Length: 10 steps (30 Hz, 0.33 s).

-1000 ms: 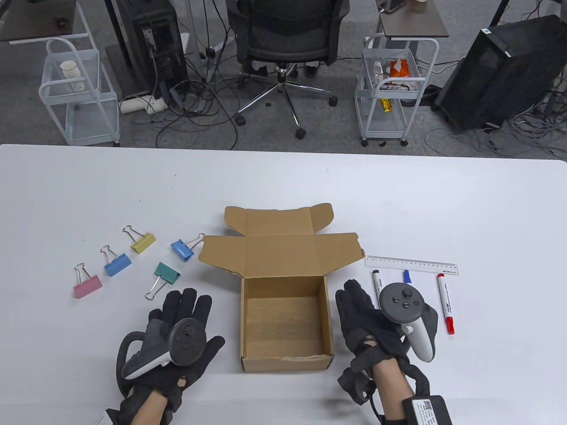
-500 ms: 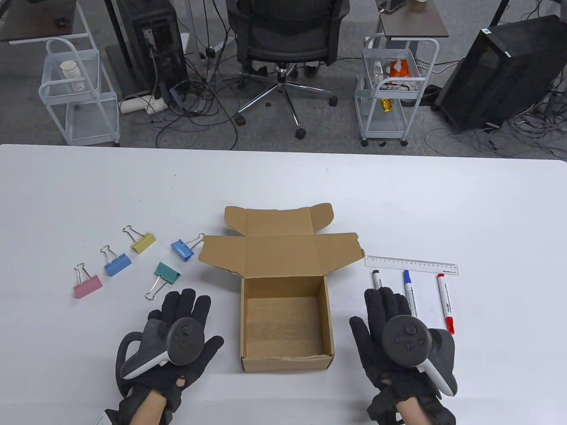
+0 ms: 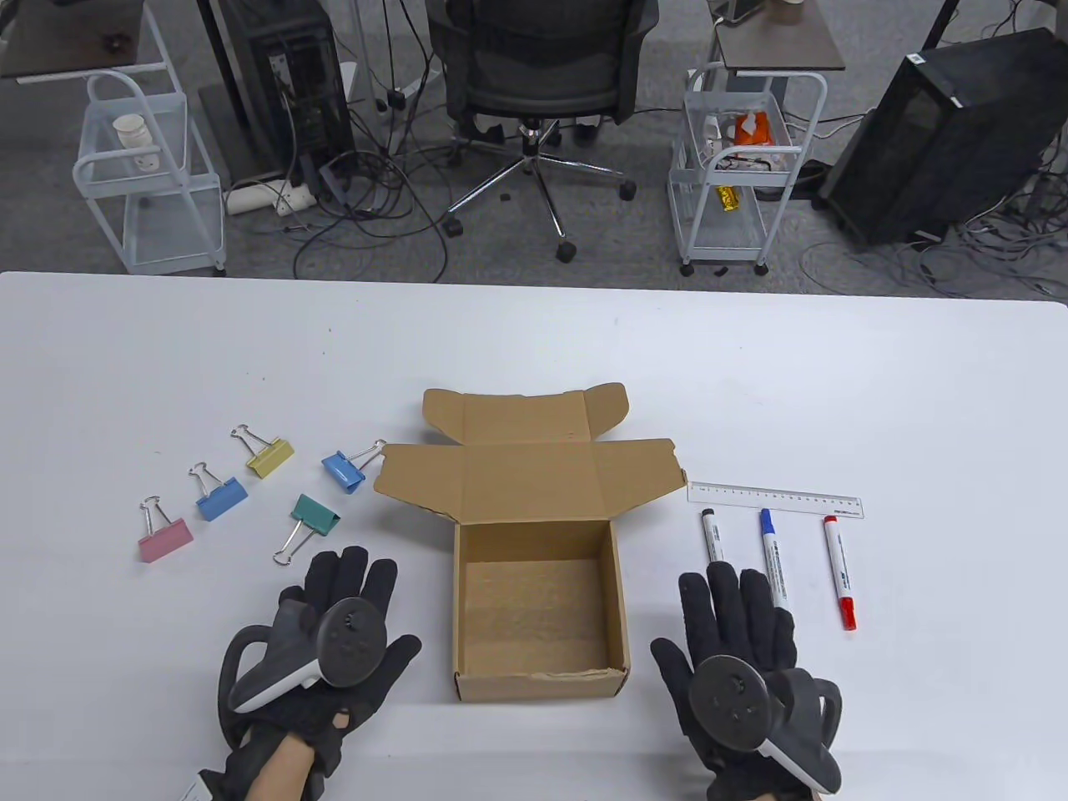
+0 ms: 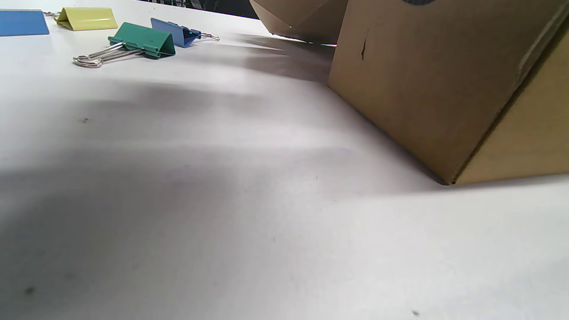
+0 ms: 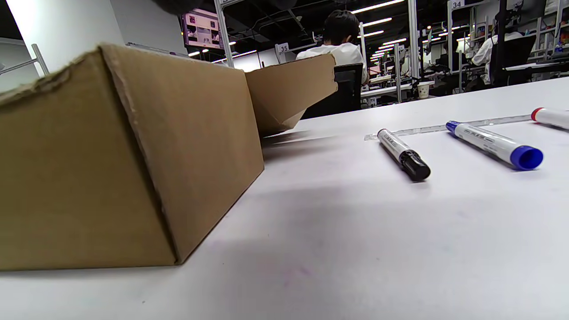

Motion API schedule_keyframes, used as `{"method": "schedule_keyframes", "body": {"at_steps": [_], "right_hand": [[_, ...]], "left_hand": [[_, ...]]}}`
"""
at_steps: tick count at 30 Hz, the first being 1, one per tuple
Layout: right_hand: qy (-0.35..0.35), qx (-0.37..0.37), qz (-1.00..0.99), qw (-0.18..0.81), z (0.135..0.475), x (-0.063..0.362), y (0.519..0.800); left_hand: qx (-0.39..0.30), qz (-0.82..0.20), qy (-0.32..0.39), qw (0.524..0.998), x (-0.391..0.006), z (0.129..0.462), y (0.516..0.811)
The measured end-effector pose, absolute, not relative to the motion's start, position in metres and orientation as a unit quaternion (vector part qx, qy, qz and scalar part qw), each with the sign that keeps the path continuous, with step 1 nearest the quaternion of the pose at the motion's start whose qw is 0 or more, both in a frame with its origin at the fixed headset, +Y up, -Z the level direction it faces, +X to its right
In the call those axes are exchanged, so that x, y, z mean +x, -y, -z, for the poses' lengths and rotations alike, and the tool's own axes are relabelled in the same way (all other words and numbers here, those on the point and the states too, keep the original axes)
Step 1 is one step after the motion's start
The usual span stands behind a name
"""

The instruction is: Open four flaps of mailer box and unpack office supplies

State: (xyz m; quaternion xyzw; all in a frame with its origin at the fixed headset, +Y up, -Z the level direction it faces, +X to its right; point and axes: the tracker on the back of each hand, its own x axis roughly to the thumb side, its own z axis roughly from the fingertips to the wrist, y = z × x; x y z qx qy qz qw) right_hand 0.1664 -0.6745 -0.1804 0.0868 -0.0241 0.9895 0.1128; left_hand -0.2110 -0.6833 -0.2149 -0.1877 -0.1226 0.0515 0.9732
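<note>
- One mailer box [image 3: 538,617] mid-bench, flaps open, nothing visible inside.
- Five binder clips [image 3: 304,526] left of it; three markers [image 3: 772,563] and one ruler [image 3: 774,499] right.
- Left hand [image 3: 334,642] and right hand [image 3: 738,659] flat beside box, fingers [image 3: 722,588] spread, holding nothing.

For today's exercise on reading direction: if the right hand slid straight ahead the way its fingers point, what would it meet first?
The right hand lies flat, fingers pointing away from the person. Straight ahead, the blue marker comes first, just past the fingertips; the black marker lies slightly left of that line. Depth is hard to judge.
</note>
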Motion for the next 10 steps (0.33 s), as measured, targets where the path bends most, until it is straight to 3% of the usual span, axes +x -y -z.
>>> {"method": "schedule_keyframes", "body": {"at_steps": [10], "right_hand": [[0.025,0.087,-0.993,0.073,0.1801,0.1612,0.6818]], "left_hand": [[-0.191,-0.049,0.122,0.973,-0.2102,0.2150,0.6842]]}}
